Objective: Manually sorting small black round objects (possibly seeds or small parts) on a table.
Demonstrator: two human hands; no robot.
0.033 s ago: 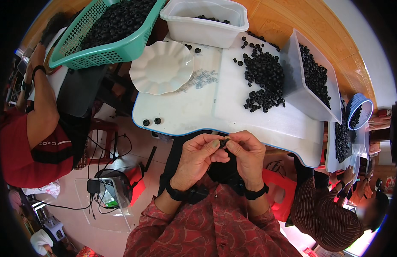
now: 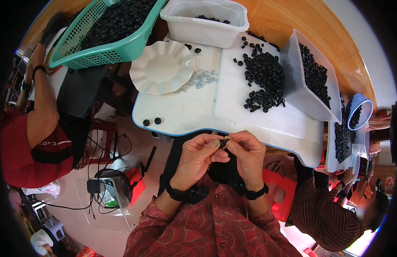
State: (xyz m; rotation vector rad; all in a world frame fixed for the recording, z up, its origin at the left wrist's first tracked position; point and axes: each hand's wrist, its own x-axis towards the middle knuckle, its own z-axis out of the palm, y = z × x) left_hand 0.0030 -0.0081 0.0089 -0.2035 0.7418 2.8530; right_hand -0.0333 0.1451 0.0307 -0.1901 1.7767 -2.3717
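Note:
Just off the table's near edge, my left hand (image 2: 199, 156) and my right hand (image 2: 247, 156) meet fingertip to fingertip. Both pinch one small black part (image 2: 223, 143), mostly covered by the thumbs and fingers. On the white table, two black ring-shaped parts (image 2: 152, 122) sit near the left front corner. A heap of similar black parts (image 2: 265, 77) lies to the right of the middle. Farther left, small clear pieces (image 2: 203, 79) are spread beside a white scalloped plate (image 2: 162, 68).
A green basket (image 2: 121, 53) full of black parts stands at the far left. At the back is a white tub (image 2: 202, 32); a translucent bin (image 2: 299, 81) tilts at the right. People sit on both sides. Cables (image 2: 95, 195) hang at lower left.

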